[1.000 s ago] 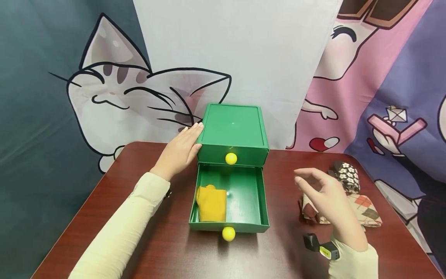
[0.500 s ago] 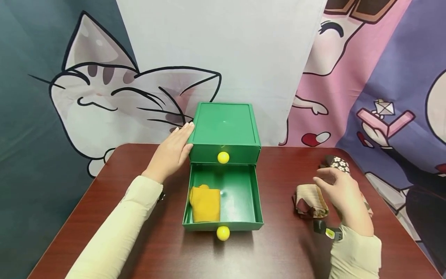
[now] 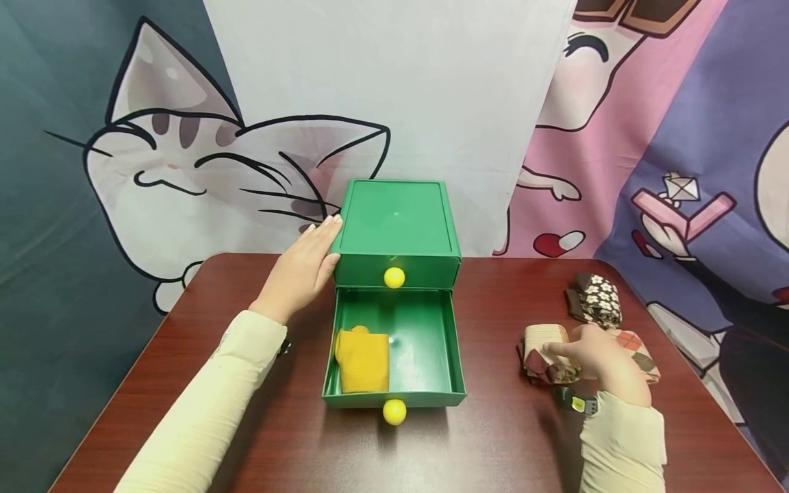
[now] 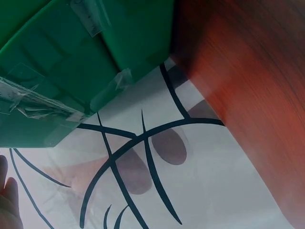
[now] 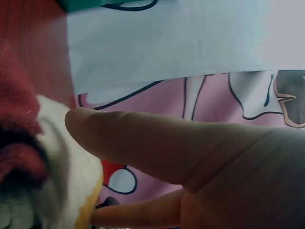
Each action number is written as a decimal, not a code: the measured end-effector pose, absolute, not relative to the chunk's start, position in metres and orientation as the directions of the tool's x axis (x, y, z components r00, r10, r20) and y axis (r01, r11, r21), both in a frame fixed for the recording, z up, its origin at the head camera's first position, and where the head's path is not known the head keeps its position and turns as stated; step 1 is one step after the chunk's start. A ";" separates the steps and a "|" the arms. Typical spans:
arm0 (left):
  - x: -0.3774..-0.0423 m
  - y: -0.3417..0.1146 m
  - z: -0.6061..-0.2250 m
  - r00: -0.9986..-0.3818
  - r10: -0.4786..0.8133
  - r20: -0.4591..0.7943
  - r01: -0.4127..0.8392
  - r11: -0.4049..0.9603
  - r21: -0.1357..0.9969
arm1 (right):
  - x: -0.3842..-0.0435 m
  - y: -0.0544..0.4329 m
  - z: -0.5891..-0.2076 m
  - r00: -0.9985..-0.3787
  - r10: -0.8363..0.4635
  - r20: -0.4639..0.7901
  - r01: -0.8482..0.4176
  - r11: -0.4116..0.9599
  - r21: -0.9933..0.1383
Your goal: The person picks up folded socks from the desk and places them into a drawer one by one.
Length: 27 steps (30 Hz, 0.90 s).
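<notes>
1. While the left hand (image 3: 296, 277) lies along the green cabinet's (image 3: 397, 219) left edge, fingers straight, gripping nothing, the right hand (image 3: 600, 349) is at the cream-and-maroon bundle (image 3: 539, 333) on the table (image 3: 493, 438).
2. Right thumb and a finger look pretty straight, with a gap between them. Can't tell if they're actually pressing the cloth, but no clear grip.
3. I'd pinch across the whole folded body, not just the maroon flap, because imo a corner grab could undo it.
4. Watch the argyle bundle (image 3: 644, 359) partly behind that hand; lifting straight up should avoid dragging it. The floral one (image 3: 600, 301) sits farther back.
5. Lower drawer (image 3: 428, 349) is pulled out, yellow cloth (image 3: 364, 361) on its left side. I'd lean only lightly on the cabinet so it doesn't slide.
</notes>
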State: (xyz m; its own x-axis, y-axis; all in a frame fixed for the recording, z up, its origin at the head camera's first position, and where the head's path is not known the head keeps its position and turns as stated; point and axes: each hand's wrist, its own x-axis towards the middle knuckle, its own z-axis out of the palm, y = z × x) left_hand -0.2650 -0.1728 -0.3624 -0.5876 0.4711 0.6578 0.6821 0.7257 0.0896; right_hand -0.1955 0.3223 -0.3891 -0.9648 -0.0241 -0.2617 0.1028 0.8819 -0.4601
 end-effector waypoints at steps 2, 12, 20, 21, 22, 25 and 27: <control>-0.264 -0.173 -0.362 -0.589 0.472 0.656 0.683 0.724 0.093 | -0.194 0.322 -0.392 -0.959 -0.010 -0.282 0.128 0.876 -0.466; -0.262 -0.173 -0.361 -0.609 0.465 0.642 0.674 0.730 0.110 | -0.199 0.325 -0.400 -0.941 0.008 -0.338 0.159 0.893 -0.421; -0.263 -0.173 -0.362 -0.605 0.465 0.646 0.674 0.731 0.105 | -0.204 0.330 -0.406 -0.934 0.005 -0.356 0.161 0.898 -0.409; -0.263 -0.173 -0.362 -0.605 0.464 0.646 0.673 0.732 0.105 | -0.204 0.330 -0.407 -0.936 0.006 -0.351 0.159 0.899 -0.408; -0.263 -0.173 -0.362 -0.606 0.465 0.645 0.673 0.733 0.104 | -0.204 0.330 -0.407 -0.937 0.013 -0.349 0.167 0.895 -0.414; -0.264 -0.173 -0.362 -0.610 0.466 0.642 0.672 0.733 0.106 | -0.205 0.331 -0.409 -0.940 0.028 -0.341 0.187 0.876 -0.444; -0.264 -0.172 -0.361 -0.611 0.467 0.639 0.672 0.732 0.107 | -0.205 0.331 -0.410 -0.943 0.031 -0.333 0.188 0.872 -0.452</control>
